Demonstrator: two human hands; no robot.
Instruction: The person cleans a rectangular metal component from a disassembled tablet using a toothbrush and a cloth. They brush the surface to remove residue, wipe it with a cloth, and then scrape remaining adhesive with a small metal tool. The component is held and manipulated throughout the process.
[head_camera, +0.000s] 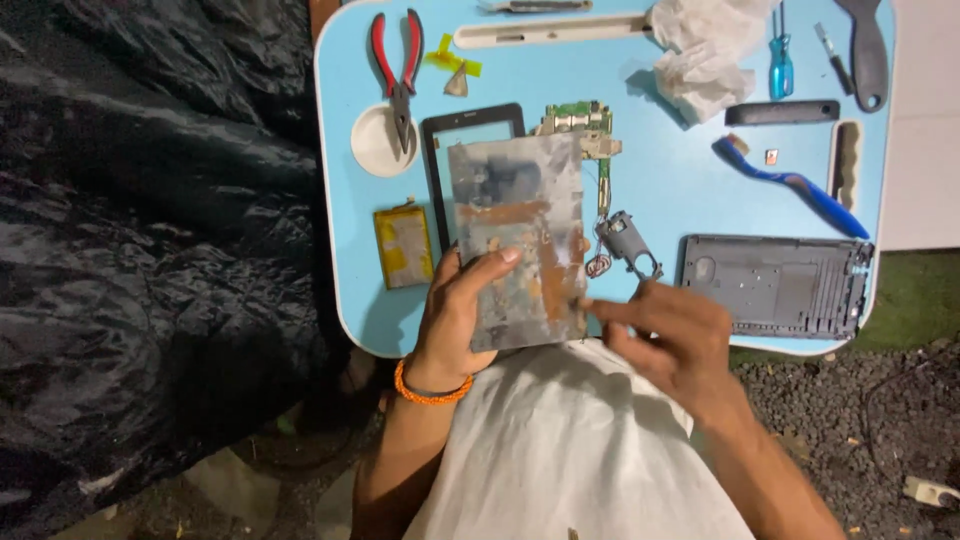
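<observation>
Gripping a grey metal panel (520, 240) from its lower edge, left hand (462, 310) has thumb across the front, panel held over the blue desk (680, 190). Right hand (675, 335) pinches the panel's 5 o'clock edge with index fingertip. Circuit board (585, 125) at 12 o'clock, grey frame (775, 285) at 3 o'clock, battery (403, 245) at 9 o'clock, pliers (398, 70) at 11 o'clock.

panel: my left hand (455, 310) grips the metal panel (518, 240) above the table (660, 190)
right: frame (775, 285)
left: battery (403, 245), pliers (398, 70)
behind: circuit board (580, 122)
</observation>
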